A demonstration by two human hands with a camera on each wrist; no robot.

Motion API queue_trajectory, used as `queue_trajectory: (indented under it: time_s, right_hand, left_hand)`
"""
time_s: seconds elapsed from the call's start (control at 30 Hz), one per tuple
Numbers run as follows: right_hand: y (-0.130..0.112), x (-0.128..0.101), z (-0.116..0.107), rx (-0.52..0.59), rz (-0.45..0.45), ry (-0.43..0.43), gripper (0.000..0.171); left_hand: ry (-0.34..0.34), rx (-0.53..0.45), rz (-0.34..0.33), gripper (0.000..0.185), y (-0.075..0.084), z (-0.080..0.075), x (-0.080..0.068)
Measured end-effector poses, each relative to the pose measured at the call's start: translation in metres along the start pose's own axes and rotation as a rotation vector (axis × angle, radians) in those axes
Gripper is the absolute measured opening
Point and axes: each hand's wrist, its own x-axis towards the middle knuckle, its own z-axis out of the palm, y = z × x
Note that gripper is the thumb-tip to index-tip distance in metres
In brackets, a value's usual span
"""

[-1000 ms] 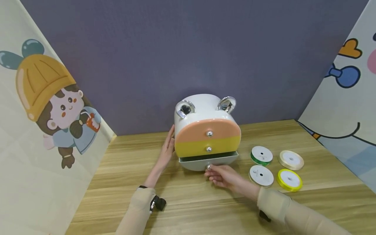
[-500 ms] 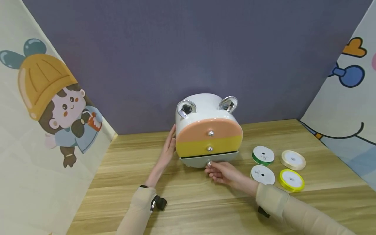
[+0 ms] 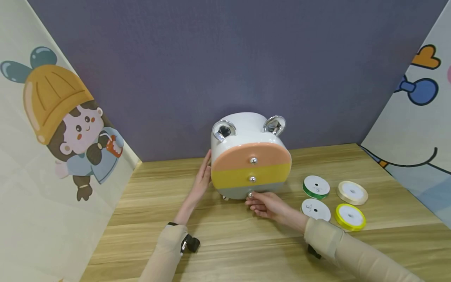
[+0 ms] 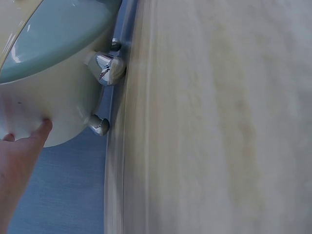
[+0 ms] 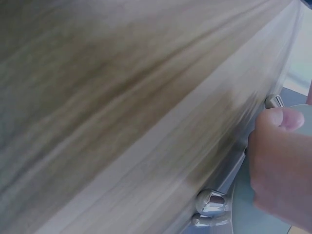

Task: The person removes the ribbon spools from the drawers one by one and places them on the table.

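Observation:
A small white drawer box (image 3: pixel 242 127) with two silver ears stands near the back wall, its front banded orange, yellow and grey. All three drawers sit flush with the front. My right hand (image 3: pixel 269 207) pinches the silver knob (image 3: pixel 250 194) of the grey bottom drawer (image 3: pixel 230 192). Against the box's left side rests my left hand (image 3: pixel 201 181), fingers straight. In the left wrist view a fingertip of the left hand (image 4: pixel 22 158) touches the white side, near the silver feet (image 4: pixel 109 69). The right hand (image 5: pixel 280 156) hides the knob in the right wrist view.
Several ribbon spools lie flat on the wooden table (image 3: pixel 148 211) right of the box: green (image 3: pixel 316 187), white (image 3: pixel 316 210), cream (image 3: pixel 352 192) and yellow (image 3: pixel 350 217). A dark wall (image 3: pixel 169 86) rises behind, with printed panels (image 3: pixel 35 219) on both sides.
The grey bottom drawer, pulled out a second ago, has slid back in, pushed by my right hand at its knob. My left hand has stayed on the box's side.

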Motion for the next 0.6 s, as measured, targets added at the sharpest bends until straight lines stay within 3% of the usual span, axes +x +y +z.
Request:
queue_trajectory:
  time_s: [0.33, 0.5, 0.6]
  right_hand:
    - [0.002, -0.001, -0.003, -0.022, 0.019, 0.007, 0.039]
    - [0.002, -0.007, -0.007, -0.05, -0.009, -0.016, 0.047]
    - [-0.001, -0.014, -0.008, -0.129, -0.058, -0.028, 0.05]
  left_hand:
    - [0.042, 0.032, 0.028, 0.051, -0.003, -0.001, -0.001]
    - [0.056, 0.066, -0.016, 0.052, 0.005, -0.005, -0.005]
    - [0.033, 0.06, -0.041, 0.053, 0.01, -0.008, -0.008]
